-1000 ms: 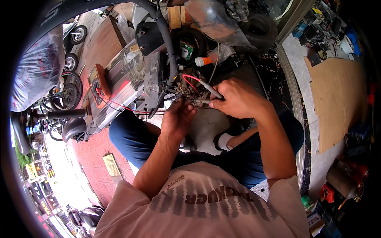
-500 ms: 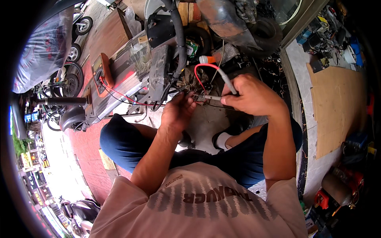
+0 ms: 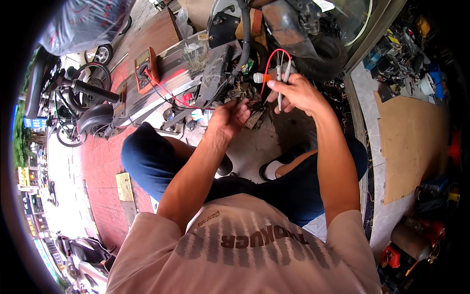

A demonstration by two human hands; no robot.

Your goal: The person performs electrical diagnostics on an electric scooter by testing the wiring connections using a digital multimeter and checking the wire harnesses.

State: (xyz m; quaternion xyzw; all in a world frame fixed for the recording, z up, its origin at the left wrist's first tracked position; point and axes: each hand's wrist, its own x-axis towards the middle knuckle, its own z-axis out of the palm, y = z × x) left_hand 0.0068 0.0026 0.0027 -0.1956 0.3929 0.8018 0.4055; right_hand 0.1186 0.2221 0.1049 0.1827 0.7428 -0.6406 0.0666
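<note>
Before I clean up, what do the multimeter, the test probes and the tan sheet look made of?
Multimeter: probably plastic or rubber, satin, with a rounded orange rim. Test probes in the right hand: likely smooth plastic, from even grey handles. Tan sheet: apparently matte cardboard, flat with uneven edges.

Place: small vehicle repair workshop, open to the street | Tools: multimeter, test probes | Parts: loose tyre, jumbled machine parts at right, near flattened cardboard | Outside: red paving, parked scooter, bike with spoked wheels
</note>
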